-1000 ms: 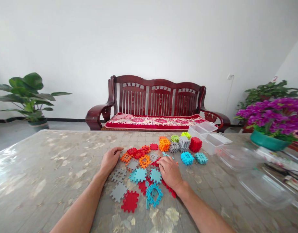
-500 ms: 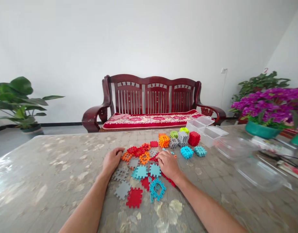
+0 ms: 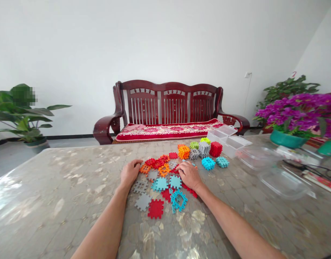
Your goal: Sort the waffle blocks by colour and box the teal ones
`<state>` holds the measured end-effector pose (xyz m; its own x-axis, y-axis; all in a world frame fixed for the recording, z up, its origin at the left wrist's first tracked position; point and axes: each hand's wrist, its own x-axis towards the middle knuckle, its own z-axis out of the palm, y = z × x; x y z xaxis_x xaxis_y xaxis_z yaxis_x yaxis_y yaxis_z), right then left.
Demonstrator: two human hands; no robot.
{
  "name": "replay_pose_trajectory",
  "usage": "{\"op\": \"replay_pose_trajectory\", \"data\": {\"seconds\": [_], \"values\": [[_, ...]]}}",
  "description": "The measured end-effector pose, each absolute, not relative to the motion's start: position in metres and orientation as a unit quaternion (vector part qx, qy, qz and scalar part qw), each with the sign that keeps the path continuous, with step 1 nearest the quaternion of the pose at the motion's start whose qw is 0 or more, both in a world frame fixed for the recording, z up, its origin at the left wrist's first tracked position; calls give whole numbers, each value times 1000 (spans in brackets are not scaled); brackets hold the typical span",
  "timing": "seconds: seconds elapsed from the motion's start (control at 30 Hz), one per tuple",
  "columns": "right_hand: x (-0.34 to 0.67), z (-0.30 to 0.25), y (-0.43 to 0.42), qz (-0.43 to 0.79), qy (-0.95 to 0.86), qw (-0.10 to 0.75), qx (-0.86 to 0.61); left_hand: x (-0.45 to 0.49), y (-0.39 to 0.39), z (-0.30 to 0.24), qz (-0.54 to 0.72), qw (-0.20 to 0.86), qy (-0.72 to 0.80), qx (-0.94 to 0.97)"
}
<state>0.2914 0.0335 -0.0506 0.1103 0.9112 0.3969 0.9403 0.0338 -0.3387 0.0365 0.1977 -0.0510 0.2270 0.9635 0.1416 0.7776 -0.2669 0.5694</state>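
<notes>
My left hand (image 3: 130, 172) rests on the table at the left edge of a pile of interlocking plastic tiles, fingers loosely bent and seemingly empty. Across the pile, my right hand (image 3: 190, 175) lies palm down, its fingertips touching or just above a red tile (image 3: 174, 169). Between the hands are an orange frame tile (image 3: 164, 169), red tiles (image 3: 156, 163) and turquoise tiles (image 3: 161, 184). Nearer to me lie a grey tile (image 3: 143, 202), a red square tile (image 3: 155, 209) and a blue frame tile (image 3: 178, 200). The undersides of my right fingers are hidden.
Behind my right hand stand sorted stacks: orange (image 3: 184, 151), grey (image 3: 204, 149), red (image 3: 216, 149) and blue (image 3: 208, 163). Clear plastic boxes (image 3: 232, 146) and lids (image 3: 284, 189) lie to the right, near a purple flower pot (image 3: 288, 139) and glasses (image 3: 308, 167). A wooden bench (image 3: 160, 104) stands beyond.
The view has shifted slightly, so hands and tiles appear a little farther right and higher. Both hands keep about the same place beside the pile; no tile has clearly moved.
</notes>
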Motion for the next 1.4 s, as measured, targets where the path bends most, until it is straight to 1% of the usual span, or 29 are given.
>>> {"op": "replay_pose_trajectory", "data": {"seconds": [0.13, 0.23, 0.33, 0.43, 0.53, 0.6, 0.73, 0.87, 0.93, 0.97, 1.03, 1.1, 1.17, 1.23, 1.3, 1.4], "values": [[292, -51, 33, -16, -657, 281, -699, 36, 199, -54, 244, 194, 568, 762], [293, -52, 34, 4, -650, 306, -696, 36, 199, -55, 246, 193, 566, 763], [296, -54, 34, 40, -642, 367, -672, 36, 198, -53, 244, 195, 564, 764], [300, -58, 33, 72, -619, 456, -635, 35, 197, -51, 238, 199, 563, 766], [305, -61, 30, 93, -565, 547, -611, 35, 197, -50, 234, 204, 560, 768], [307, -62, 28, 107, -514, 592, -611, 34, 198, -51, 229, 206, 561, 768], [309, -60, 24, 121, -431, 641, -623, 33, 199, -54, 225, 203, 566, 767], [313, -57, 22, 130, -387, 663, -627, 33, 200, -55, 232, 205, 563, 767], [318, -54, 20, 131, -401, 637, -646, 32, 200, -55, 235, 209, 558, 768], [321, -50, 18, 124, -425, 606, -661, 32, 200, -55, 237, 210, 556, 768], [327, -41, 13, 97, -489, 514, -698, 32, 200, -56, 238, 214, 554, 768], [331, -30, 6, 66, -538, 402, -738, 32, 200, -57, 238, 217, 555, 767], [330, -19, -1, 46, -556, 297, -774, 32, 200, -57, 237, 217, 556, 767], [325, -13, -6, 36, -563, 216, -797, 32, 200, -57, 237, 216, 556, 767], [318, -12, -9, 31, -569, 161, -806, 32, 199, -56, 237, 217, 556, 767], [309, -18, -7, 11, -574, 123, -809, 32, 198, -55, 239, 219, 554, 767]]}}
